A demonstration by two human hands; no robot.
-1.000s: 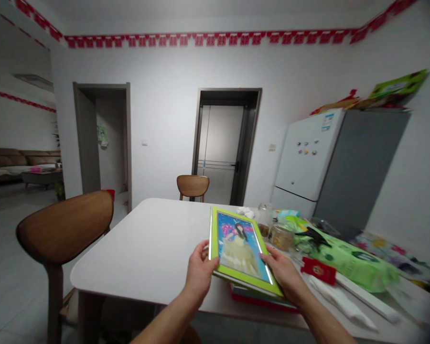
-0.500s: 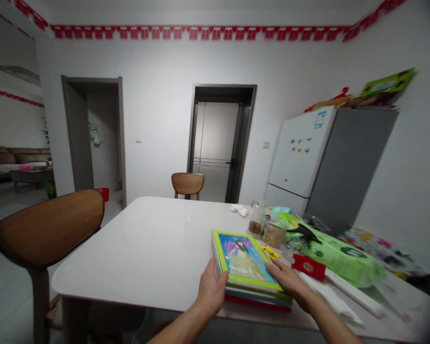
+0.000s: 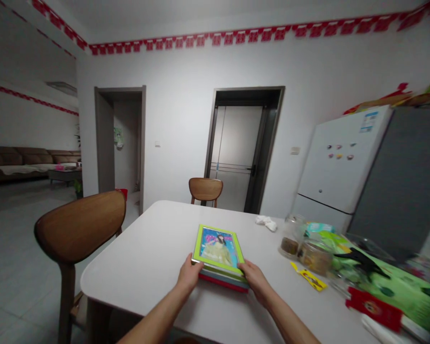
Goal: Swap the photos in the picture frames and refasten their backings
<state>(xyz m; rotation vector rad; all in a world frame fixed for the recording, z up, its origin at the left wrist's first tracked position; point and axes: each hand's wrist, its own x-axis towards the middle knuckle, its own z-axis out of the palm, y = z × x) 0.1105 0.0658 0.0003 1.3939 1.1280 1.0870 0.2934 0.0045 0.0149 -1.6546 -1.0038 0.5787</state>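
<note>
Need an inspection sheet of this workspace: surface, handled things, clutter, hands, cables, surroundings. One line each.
Surface: white table, rounded corners.
Handled things: stack, lime-bordered picture on top, red layer at bottom; contact with the table unclear.
Clutter: crumpled white item, two glass jars, yellow packet, red packet, green pack, all right of the stack.
Hands: left hand and right hand grip the stack's near corners.
Cables: nothing seen.
Surroundings: two wooden chairs, door, white-fronted fridge.
</note>
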